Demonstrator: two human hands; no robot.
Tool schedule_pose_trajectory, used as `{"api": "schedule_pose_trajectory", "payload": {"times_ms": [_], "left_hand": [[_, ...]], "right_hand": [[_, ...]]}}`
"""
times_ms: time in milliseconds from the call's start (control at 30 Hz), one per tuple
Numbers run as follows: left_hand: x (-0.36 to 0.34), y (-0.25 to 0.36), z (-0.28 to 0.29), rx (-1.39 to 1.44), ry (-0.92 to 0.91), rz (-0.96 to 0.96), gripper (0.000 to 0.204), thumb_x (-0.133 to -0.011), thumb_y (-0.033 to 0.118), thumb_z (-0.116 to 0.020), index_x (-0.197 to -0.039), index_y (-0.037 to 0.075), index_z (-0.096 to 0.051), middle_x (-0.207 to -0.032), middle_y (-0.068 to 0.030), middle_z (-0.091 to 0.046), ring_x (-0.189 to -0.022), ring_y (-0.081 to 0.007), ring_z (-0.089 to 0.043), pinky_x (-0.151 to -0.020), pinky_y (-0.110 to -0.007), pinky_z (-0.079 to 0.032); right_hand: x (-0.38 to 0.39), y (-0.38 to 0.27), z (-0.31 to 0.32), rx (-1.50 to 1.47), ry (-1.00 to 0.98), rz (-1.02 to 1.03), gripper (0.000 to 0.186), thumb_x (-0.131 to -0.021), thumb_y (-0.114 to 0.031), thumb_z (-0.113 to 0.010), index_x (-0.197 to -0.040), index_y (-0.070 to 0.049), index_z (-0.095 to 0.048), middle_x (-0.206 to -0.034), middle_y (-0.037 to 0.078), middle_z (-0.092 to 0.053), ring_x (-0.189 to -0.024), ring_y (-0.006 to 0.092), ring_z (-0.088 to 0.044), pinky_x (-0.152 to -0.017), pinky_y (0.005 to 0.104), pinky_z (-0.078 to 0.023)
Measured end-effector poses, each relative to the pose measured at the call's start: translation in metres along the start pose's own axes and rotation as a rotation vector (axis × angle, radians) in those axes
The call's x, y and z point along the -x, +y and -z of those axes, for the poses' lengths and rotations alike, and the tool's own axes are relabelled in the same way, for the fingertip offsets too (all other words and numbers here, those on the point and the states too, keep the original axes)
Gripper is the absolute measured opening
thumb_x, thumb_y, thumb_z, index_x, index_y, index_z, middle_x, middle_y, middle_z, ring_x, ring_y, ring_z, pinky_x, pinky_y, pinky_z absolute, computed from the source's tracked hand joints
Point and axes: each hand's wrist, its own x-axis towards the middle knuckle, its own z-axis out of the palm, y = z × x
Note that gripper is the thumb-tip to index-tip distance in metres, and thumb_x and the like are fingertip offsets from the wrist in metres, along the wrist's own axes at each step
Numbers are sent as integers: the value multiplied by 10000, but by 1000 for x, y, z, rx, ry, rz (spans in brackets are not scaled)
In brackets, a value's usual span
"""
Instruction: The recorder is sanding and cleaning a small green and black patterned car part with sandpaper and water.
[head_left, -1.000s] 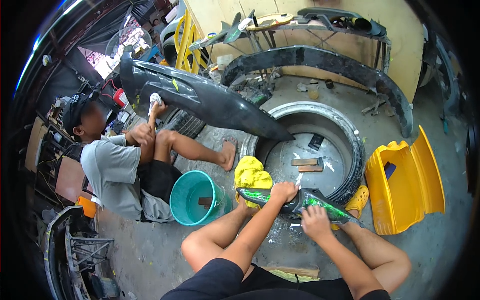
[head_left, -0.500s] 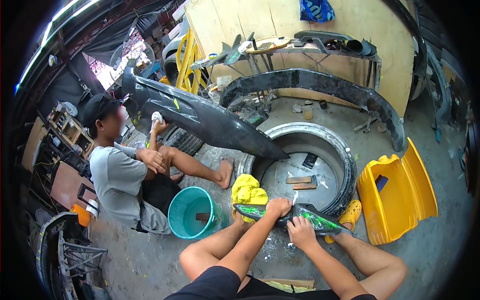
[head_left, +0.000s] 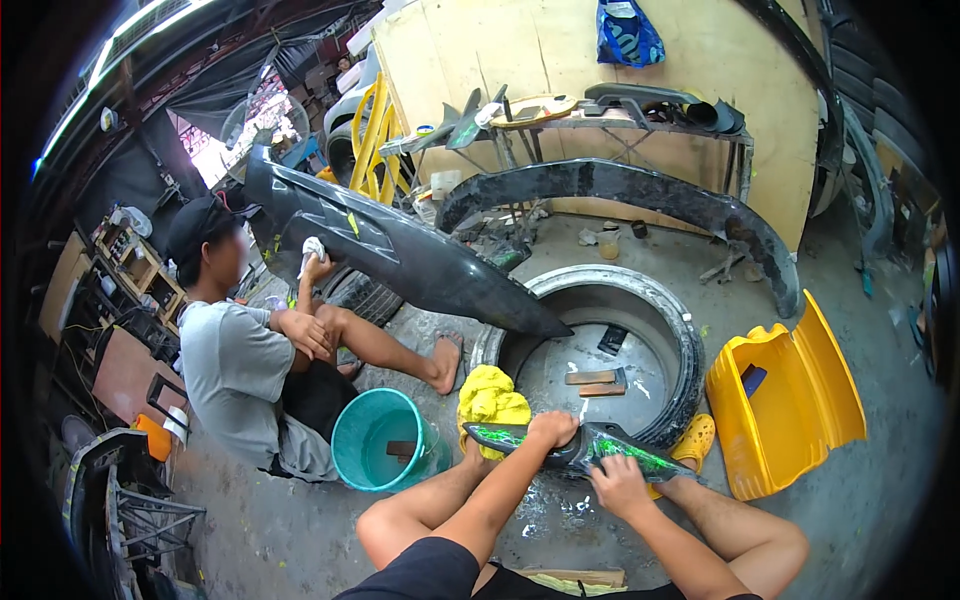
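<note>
Long, narrow, dark-grey panel with bright green patches (head_left: 592, 446) at the near edge of the round, dark-walled tub with a whitish rim (head_left: 592, 276). Probably light, stiff plastic, slick if wet; mid-length suits a hold. Left hand (head_left: 553, 430): fingers curled over there. Right hand (head_left: 620, 484): fingers bent on green (pinching anything? cannot tell). Looks scuffed, patchy, pointed at its left end.
</note>
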Motion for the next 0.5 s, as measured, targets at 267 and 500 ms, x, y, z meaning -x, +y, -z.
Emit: {"api": "schedule_pose_trajectory", "payload": {"times_ms": [267,500], "left_hand": [[2,4,-11,-34,10,0,556,-986,401,-274,-1165,36,-653,-1228,-206,-622,-1139,-350,-605,-989,-464,-453],[2,5,-25,13,-10,12,541,-982,398,-283,-1179,44,-642,-1253,-211,-606,-1149,-367,-594,-997,-473,-445]], "right_hand": [[-10,-21,-9,16,4,-134,219,-792,-219,-662,-963,-83,-666,-873,83,-535,-886,255,-530,-740,398,-397],[36,-12,18,-45,-81,-232,329,-766,-225,-706,-1065,-95,-665,-896,92,-527,-895,285,-520,-748,429,-396]]}}
